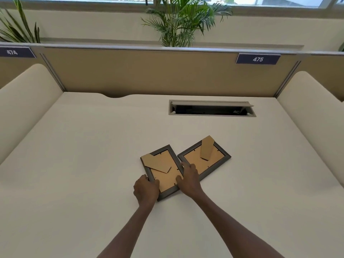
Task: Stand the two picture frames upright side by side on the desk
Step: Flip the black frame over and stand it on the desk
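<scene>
Two dark-framed picture frames lie face down on the cream desk [74, 164], their brown cardboard backs and easel stands showing. The left frame [163, 172] lies nearer to me, its stand folded flat. The right frame [214, 159] touches its right edge, and its stand sticks up a little. My left hand [146, 190] grips the left frame's near-left corner. My right hand [189, 178] holds the same frame's right edge, its fingers reaching over the spot where the two frames meet.
An open cable hatch [212, 108] is set into the desk at the back right. A tan partition [149, 71] closes the far side, with cream side panels to the left [24, 101] and right [312, 112]. Potted palms [178, 21] stand behind.
</scene>
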A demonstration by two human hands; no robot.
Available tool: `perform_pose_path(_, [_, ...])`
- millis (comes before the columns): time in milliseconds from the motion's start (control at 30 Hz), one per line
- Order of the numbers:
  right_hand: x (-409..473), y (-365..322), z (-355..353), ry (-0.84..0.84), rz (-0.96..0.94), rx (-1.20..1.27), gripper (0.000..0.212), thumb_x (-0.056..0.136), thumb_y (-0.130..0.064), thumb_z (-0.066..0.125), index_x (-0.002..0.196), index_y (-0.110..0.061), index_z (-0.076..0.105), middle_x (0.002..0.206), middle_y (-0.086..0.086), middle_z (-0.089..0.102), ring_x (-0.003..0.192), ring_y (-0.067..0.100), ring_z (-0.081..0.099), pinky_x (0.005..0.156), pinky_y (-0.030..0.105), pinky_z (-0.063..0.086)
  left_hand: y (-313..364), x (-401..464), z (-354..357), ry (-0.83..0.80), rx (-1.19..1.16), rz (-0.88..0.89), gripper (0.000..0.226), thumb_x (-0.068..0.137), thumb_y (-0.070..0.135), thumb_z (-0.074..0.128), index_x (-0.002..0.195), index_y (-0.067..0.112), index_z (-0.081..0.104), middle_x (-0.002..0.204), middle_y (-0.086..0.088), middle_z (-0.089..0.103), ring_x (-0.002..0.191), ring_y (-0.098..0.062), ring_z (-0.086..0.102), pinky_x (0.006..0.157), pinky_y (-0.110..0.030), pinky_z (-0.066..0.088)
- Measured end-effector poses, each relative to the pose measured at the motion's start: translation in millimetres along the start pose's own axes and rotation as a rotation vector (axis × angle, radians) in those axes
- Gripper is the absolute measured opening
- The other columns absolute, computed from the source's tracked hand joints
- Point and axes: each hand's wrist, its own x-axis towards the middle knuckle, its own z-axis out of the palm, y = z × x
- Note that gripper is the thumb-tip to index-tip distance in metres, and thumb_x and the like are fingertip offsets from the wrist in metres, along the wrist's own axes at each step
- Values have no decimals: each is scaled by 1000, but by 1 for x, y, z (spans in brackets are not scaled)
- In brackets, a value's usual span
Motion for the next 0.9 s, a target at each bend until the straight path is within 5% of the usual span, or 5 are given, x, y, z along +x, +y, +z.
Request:
perform_pose_path(167, [2, -7, -13, 15, 94, 297, 47, 91, -4, 59, 137, -8, 51, 102, 4, 57, 89, 21, 60, 80, 39, 57, 0, 0, -17, -20, -113, -33, 26, 76, 23, 69, 61, 13, 49, 77, -8, 69, 63, -21, 54, 61, -30, 41])
perform_pose_path(233, [4, -10, -18, 1, 120, 364, 33, 91, -3, 59, 124, -6, 61, 102, 7, 66, 87, 19, 63, 78, 37, 58, 4, 2, -24, -39, -142, -13, 13, 79, 25, 68, 83, 13, 66, 102, -12, 73, 83, -26, 64, 72, -33, 47])
perform_pose_path(367, [7, -19, -26, -23, 144, 455, 31, 95, -3, 58, 127, -2, 61, 92, -9, 59, 81, 11, 60, 64, 24, 58, 9, 10, -34, -91, -219, 1, 56, 85, 25, 64, 138, 11, 52, 129, -13, 63, 116, -30, 59, 96, -41, 50])
perform_pose_path(467, [10, -26, -28, -55, 153, 461, 30, 97, -4, 56, 127, 0, 60, 101, -2, 61, 84, 16, 61, 78, 37, 62, 14, 19, -36, -137, -207, -24, 52, 89, 27, 56, 138, 9, 49, 131, -18, 52, 115, -33, 54, 96, -43, 49])
perform_pose_path(900, [5, -38, -28, -56, 194, 366, 37, 96, -6, 57, 133, 1, 55, 134, 13, 56, 83, 10, 59, 62, 15, 52, 25, 48, -37, -132, -276, -123, 43, 96, 21, 37, 137, 14, 51, 140, -18, 47, 130, -36, 39, 99, -40, 38])
